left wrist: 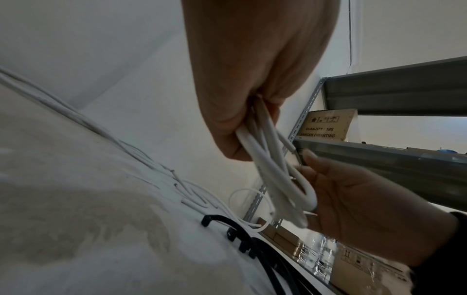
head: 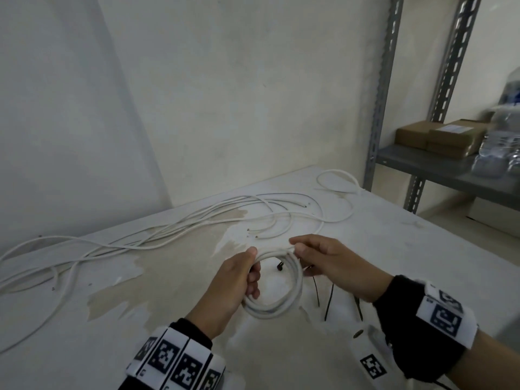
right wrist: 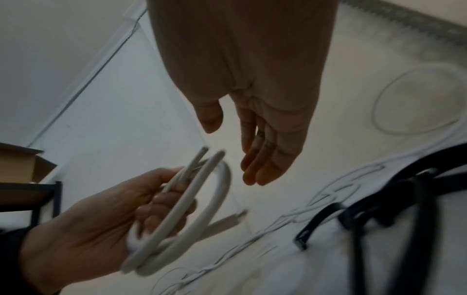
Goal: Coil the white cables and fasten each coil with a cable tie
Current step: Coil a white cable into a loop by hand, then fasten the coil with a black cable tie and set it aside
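A white cable coil of several turns hangs just above the table. My left hand grips its left side, fingers curled round the bundled turns; the left wrist view shows the coil running out of that fist. My right hand is at the coil's top right, fingers straight. In the right wrist view its fingers are spread, holding nothing, a little apart from the coil. Cut cable ends stick out of the coil. Black cable ties lie on the table under the right hand.
Several loose white cables sprawl across the table's left and back, with a small loop at the far right corner. A metal shelf with cardboard boxes and water bottles stands right of the table. Walls close off the back.
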